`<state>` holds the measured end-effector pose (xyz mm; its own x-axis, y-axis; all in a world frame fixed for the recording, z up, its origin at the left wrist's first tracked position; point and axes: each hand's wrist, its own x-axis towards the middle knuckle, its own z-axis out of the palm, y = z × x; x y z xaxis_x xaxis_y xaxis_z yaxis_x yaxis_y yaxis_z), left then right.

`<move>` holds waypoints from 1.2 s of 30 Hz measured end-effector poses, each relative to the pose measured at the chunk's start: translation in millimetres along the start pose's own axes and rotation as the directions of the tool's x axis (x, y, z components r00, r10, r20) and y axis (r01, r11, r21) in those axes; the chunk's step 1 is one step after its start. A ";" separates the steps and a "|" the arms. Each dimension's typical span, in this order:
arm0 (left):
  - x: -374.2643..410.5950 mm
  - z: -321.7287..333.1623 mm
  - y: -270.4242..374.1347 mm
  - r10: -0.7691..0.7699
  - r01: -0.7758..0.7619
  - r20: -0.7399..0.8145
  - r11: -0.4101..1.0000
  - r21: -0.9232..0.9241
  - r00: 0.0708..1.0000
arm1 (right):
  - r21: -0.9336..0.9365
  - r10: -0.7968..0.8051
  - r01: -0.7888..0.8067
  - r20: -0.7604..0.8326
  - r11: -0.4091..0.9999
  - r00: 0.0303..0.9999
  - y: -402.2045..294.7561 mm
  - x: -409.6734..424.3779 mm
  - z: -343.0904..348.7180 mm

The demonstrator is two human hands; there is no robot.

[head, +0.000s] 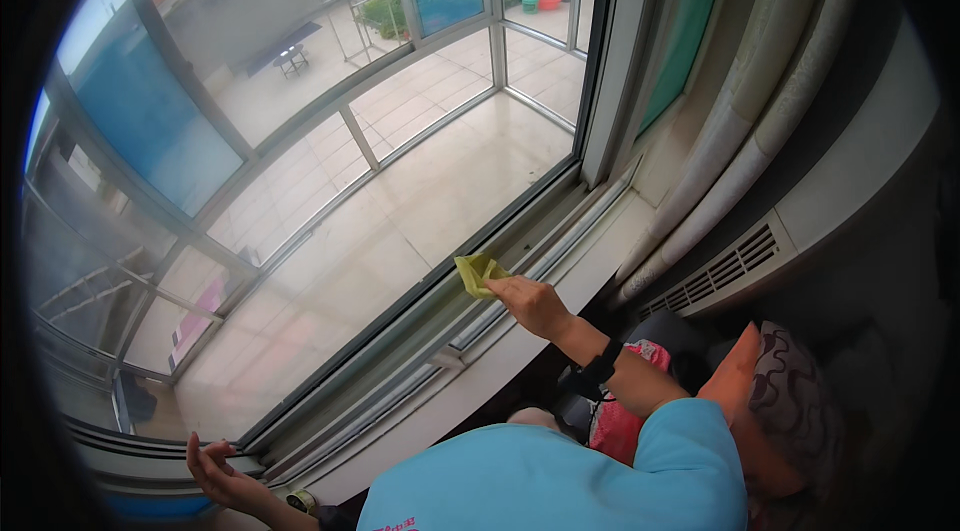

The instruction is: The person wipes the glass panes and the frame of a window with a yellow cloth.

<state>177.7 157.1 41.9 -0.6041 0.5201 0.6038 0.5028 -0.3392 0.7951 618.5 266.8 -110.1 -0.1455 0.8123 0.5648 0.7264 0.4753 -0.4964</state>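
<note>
A folded yellow cloth (480,274) is pinched in the fingers of my right hand (534,306), over the track (405,328) of a sliding window. A black band circles that wrist. My left hand (221,475) is at the lower left, beside the near end of the window frame, fingers apart and slightly curled, with nothing visible in it. The white window sill (480,373) runs diagonally between me and the track. Beyond the dark-edged frame lies a pale tiled floor (390,246) inside a glazed enclosure. Whether the cloth touches the track I cannot tell.
Gathered pale curtains (739,110) hang at the right, above a white unit with a vent grille (712,272). A patterned cushion (787,388) lies at lower right. A small round tin (301,501) is near my left forearm. Outside are a small table (291,59) and tubs (550,1).
</note>
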 end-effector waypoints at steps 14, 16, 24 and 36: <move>-44.7 34.4 46.7 0.004 -0.002 -0.020 0.994 0.106 1.000 | -0.348 0.077 -0.282 -0.501 0.894 0.862 151.9 80.7 -39.7; -48.2 41.5 51.3 0.004 -0.001 -0.022 0.993 0.117 1.000 | -0.324 0.084 -0.273 -0.494 0.906 0.865 143.1 72.6 -20.5; -49.1 79.8 54.1 0.031 -0.035 0.047 0.996 0.087 0.998 | -0.447 -0.012 -0.198 -0.424 0.873 0.906 157.6 61.7 -38.3; -33.4 94.6 48.0 0.043 -0.045 0.046 0.998 0.052 0.998 | -0.442 0.171 -0.353 -0.399 0.825 0.901 173.4 61.9 -39.9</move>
<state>280.5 197.6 54.6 -0.5531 0.5403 0.6342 0.5611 -0.3212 0.7629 762.3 385.9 -134.9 0.2614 0.6783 0.6868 0.9473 -0.0436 -0.3175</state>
